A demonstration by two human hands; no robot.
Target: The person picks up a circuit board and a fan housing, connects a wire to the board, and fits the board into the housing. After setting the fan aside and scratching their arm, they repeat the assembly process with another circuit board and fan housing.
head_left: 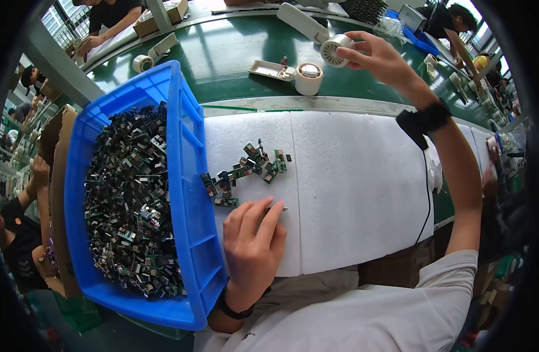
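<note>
My right hand [378, 58] reaches over the green work surface, fingers closed around the round grille head of a white handheld fan [303, 22]. The fan's long handle points to the far left. Low over the white foam sheet [357, 176], my left hand [252, 234] has its fingertips together around something small. Only a thin tip of it shows, so I cannot make out what it is. Just beyond those fingers lie several small green circuit boards [243, 170]. A blue bin [190, 141] full of similar circuit boards [131, 199] stands left of the hand.
An opened white fan [307, 80] lies on the green conveyor [222, 56], and another fan [143, 63] sits farther left. A black cord [429, 193] hangs from my right wristband. A cardboard box [58, 205] borders the bin. Other people work along the far and left sides.
</note>
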